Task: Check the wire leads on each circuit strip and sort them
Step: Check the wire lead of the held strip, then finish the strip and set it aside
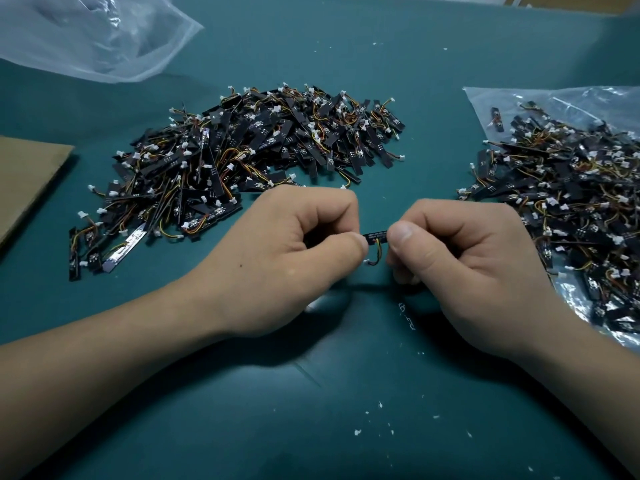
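Pinching a short black circuit strip (376, 234) at both ends, the left hand (294, 251) and right hand (467, 265) meet over the middle of the teal-green work mat (346, 393). Each hand has its fingers curled tight, with thumb and forefinger clamped on its end of the strip. Only the strip's centre shows between the thumbs. Thin orange, yellow and black wire leads (375, 256) loop down from it into the narrow gap between the hands.

A large loose heap of black strips with white connectors (242, 157) lies beyond the left hand, its near edge just beside the knuckles. A second heap of the same strips (571, 209) sits on a clear plastic bag (485, 98) close to the right hand and runs off the right edge of the view. Between the two heaps a bare lane of mat leads away from the hands. A flat brown cardboard sheet (27, 178) lies at the left edge, and a crumpled clear bag (86, 36) fills the far left corner. Near the person, open mat stretches between the forearms, dotted with small white flecks (356, 432).
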{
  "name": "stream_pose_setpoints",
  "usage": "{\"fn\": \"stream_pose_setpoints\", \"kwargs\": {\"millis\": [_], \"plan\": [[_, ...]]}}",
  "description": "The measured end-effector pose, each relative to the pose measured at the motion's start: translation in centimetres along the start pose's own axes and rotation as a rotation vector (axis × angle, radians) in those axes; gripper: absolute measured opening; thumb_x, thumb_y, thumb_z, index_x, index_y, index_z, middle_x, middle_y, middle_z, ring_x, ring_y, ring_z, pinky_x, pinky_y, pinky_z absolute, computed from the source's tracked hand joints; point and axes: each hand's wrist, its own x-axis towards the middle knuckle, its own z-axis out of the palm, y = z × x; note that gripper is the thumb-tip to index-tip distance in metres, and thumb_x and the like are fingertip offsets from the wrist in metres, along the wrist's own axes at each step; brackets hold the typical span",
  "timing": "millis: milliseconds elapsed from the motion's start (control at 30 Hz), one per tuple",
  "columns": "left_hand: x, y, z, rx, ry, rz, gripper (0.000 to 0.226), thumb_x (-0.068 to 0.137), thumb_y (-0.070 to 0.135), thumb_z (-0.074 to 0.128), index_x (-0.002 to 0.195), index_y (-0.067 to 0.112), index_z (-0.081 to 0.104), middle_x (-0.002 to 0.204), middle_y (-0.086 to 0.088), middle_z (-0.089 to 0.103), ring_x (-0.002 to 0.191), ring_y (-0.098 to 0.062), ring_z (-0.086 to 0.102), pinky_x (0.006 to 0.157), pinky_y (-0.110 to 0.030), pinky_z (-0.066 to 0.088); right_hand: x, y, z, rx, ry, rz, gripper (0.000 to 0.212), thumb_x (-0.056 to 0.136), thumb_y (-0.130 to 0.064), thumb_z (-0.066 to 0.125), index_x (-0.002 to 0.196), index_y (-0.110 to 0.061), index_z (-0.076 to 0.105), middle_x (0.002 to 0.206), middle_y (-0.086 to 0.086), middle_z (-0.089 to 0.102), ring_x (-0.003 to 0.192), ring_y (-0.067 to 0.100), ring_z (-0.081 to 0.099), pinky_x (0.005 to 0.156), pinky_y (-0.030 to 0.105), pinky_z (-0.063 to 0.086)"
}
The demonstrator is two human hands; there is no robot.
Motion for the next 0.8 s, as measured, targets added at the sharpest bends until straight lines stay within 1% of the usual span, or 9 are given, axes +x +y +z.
{"fn": "stream_pose_setpoints", "kwargs": {"millis": [100, 200, 267, 333, 433, 500, 600, 700, 800], "plan": [[0.03, -0.01, -0.14, -0.015, -0.004, 0.010, 0.026, 0.089, 0.015, 0.060, 0.064, 0.011, 0.051, 0.053, 0.001, 0.044, 0.052, -0.007, 0.038, 0.052, -0.021, 0.032, 0.03, 0.10, 0.07, -0.008, 0.001, -0.001, 0.035, 0.097, -0.035, 0.054, 0.066, -0.021, 0.063, 0.056, 0.007, 0.060, 0.047, 0.015, 0.056, 0.049, 0.038, 0.044], [-0.02, 0.00, -0.10, -0.029, -0.012, 0.021, 0.029, 0.091, 0.016, 0.060, 0.064, 0.010, 0.052, 0.054, -0.004, 0.045, 0.053, -0.008, 0.038, 0.052, -0.023, 0.032, -0.01, 0.08, -0.05, 0.038, -0.018, 0.012, 0.032, 0.096, -0.035, 0.053, 0.067, -0.024, 0.062, 0.059, 0.003, 0.062, 0.048, 0.017, 0.057, 0.049, 0.038, 0.045], [0.00, -0.04, -0.06, -0.009, -0.008, 0.030, 0.029, 0.092, 0.016, 0.060, 0.065, 0.009, 0.052, 0.055, -0.005, 0.046, 0.053, -0.008, 0.038, 0.052, -0.022, 0.033, 0.06, 0.07, -0.28, 0.106, -0.068, 0.032, 0.030, 0.094, -0.034, 0.052, 0.070, -0.022, 0.064, 0.062, 0.002, 0.063, 0.052, 0.019, 0.056, 0.051, 0.035, 0.045], [0.02, -0.07, -0.11, -0.001, -0.008, 0.047, 0.029, 0.091, 0.014, 0.061, 0.064, 0.011, 0.052, 0.054, -0.003, 0.044, 0.053, -0.006, 0.037, 0.052, -0.020, 0.031, 0.20, 0.08, -0.48, 0.165, -0.132, 0.069, 0.030, 0.092, -0.034, 0.051, 0.073, -0.017, 0.066, 0.063, 0.002, 0.064, 0.056, 0.015, 0.056, 0.056, 0.031, 0.046], [-0.20, 0.15, -0.19, -0.038, -0.027, 0.097, 0.028, 0.091, 0.020, 0.061, 0.065, 0.019, 0.052, 0.054, 0.004, 0.042, 0.052, -0.007, 0.036, 0.051, -0.020, 0.030, 0.30, 0.10, -0.48, 0.155, -0.232, 0.117, 0.031, 0.092, -0.039, 0.051, 0.076, -0.019, 0.069, 0.062, -0.002, 0.064, 0.056, 0.013, 0.058, 0.056, 0.028, 0.046], [-0.28, 0.22, -0.16, -0.033, -0.042, 0.106, 0.027, 0.091, 0.025, 0.057, 0.066, 0.015, 0.053, 0.055, 0.001, 0.044, 0.052, -0.011, 0.038, 0.051, -0.022, 0.031, 0.22, 0.10, -0.43, 0.147, -0.250, 0.123, 0.030, 0.091, -0.040, 0.051, 0.079, -0.019, 0.070, 0.061, 0.003, 0.062, 0.052, 0.014, 0.057, 0.053, 0.026, 0.044], [-0.16, 0.20, -0.12, -0.002, -0.068, 0.074, 0.029, 0.091, 0.030, 0.053, 0.069, 0.011, 0.055, 0.057, -0.004, 0.046, 0.055, -0.015, 0.041, 0.052, -0.027, 0.035, 0.13, 0.13, -0.53, 0.152, -0.199, 0.094, 0.028, 0.090, -0.036, 0.052, 0.078, -0.019, 0.070, 0.059, 0.006, 0.059, 0.050, 0.013, 0.053, 0.052, 0.023, 0.042], [-0.19, 0.13, -0.15, -0.007, -0.152, 0.020, 0.029, 0.093, 0.023, 0.054, 0.070, 0.007, 0.062, 0.058, -0.009, 0.051, 0.055, -0.020, 0.045, 0.052, -0.036, 0.038, 0.12, 0.18, -0.61, 0.168, -0.191, 0.075, 0.027, 0.090, -0.035, 0.053, 0.077, -0.020, 0.071, 0.057, 0.011, 0.056, 0.049, 0.013, 0.053, 0.050, 0.025, 0.041], [-0.23, 0.18, -0.23, -0.029, -0.186, 0.001, 0.027, 0.089, 0.022, 0.050, 0.068, 0.010, 0.064, 0.060, -0.016, 0.055, 0.054, -0.024, 0.047, 0.052, -0.039, 0.038, 0.01, 0.09, -0.62, 0.135, -0.237, 0.050, 0.025, 0.091, -0.034, 0.053, 0.076, -0.023, 0.070, 0.055, 0.011, 0.056, 0.047, 0.013, 0.054, 0.049, 0.025, 0.040]]}}
